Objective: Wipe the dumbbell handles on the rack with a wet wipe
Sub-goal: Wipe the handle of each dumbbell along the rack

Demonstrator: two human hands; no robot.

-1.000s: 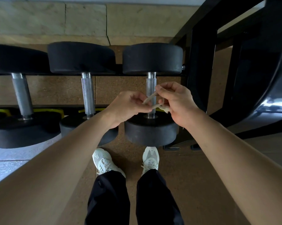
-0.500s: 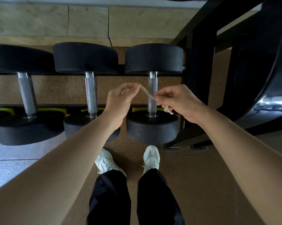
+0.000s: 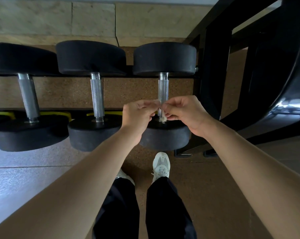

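Note:
Three black dumbbells lie side by side on the rack, each with a knurled steel handle: left handle (image 3: 28, 98), middle handle (image 3: 97, 97), right handle (image 3: 163, 90). A small whitish wet wipe (image 3: 161, 113) hangs bunched between my hands, just in front of the lower end of the right handle. My left hand (image 3: 138, 114) pinches its left edge and my right hand (image 3: 182, 112) pinches its right edge. The fingertips of both hands almost meet. My hands hide the bottom of the right handle.
The black rack upright (image 3: 214, 69) rises just right of the right dumbbell, with a dark curved machine part (image 3: 287, 80) beyond it. Yellow-rimmed weights (image 3: 59, 114) sit on a lower tier. My white shoes (image 3: 161, 165) stand on the brown floor below.
My hands have come together: the wipe, stretched out between them half a second ago, is now bunched at the lower end of the right handle. My left hand dropped lower.

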